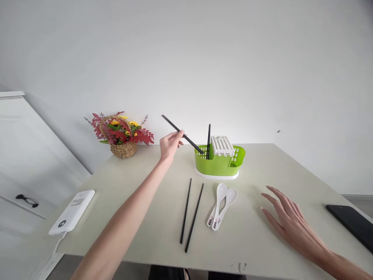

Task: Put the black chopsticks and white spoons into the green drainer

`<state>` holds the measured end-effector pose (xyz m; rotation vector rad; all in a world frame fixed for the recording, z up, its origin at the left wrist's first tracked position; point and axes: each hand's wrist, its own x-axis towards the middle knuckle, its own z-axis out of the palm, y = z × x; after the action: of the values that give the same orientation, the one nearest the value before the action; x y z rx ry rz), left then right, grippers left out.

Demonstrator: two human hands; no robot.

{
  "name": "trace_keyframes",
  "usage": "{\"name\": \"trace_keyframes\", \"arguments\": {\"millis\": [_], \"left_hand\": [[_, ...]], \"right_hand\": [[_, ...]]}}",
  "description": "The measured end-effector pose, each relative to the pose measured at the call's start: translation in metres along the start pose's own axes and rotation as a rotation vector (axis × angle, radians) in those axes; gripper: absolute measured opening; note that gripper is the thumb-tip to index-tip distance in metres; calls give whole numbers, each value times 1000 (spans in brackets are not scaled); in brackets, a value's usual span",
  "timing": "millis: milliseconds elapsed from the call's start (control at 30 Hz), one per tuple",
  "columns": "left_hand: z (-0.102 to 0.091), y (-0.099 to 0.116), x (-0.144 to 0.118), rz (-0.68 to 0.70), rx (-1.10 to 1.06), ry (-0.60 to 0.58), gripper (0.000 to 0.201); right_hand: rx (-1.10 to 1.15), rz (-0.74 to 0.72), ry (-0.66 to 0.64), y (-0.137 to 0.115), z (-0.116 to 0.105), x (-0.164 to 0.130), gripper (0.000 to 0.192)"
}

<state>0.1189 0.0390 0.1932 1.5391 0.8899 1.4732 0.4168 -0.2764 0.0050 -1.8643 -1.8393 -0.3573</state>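
Observation:
My left hand (171,144) pinches a pair of black chopsticks (190,142), tilted so that their lower ends reach the left compartment of a green utensil holder (217,166). More chopsticks (208,136) stand nearly upright in that compartment. A white slotted rack (222,146) tops the holder's middle. On the table in front lie two loose black chopsticks (185,212), side by side and apart. Two white spoons (223,206) lie to their right, one overlapping the other. My right hand (288,219) rests low at the table's right, fingers spread, holding nothing.
At the back left stands a wicker basket of artificial flowers (124,148). A white device with a cable (72,212) lies at the left edge, a black phone (351,223) at the right. A white cabinet (32,155) stands left of the table; the wall is behind.

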Motion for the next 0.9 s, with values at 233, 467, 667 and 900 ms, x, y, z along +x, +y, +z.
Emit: {"name": "trace_keyframes", "arguments": {"millis": [233,467,667,900], "left_hand": [[47,-17,21,191,416,-181,37],[67,-50,37,69,549,-286,31],[75,-57,42,52,592,-356,27],[73,-71,46,33,558,-412,30]], "right_hand": [[94,137,-70,-1,19,-8,44],[128,129,-56,-1,18,-2,41],[128,122,-61,-2,14,1,40],[112,112,-71,-4,10,3,39]]}}
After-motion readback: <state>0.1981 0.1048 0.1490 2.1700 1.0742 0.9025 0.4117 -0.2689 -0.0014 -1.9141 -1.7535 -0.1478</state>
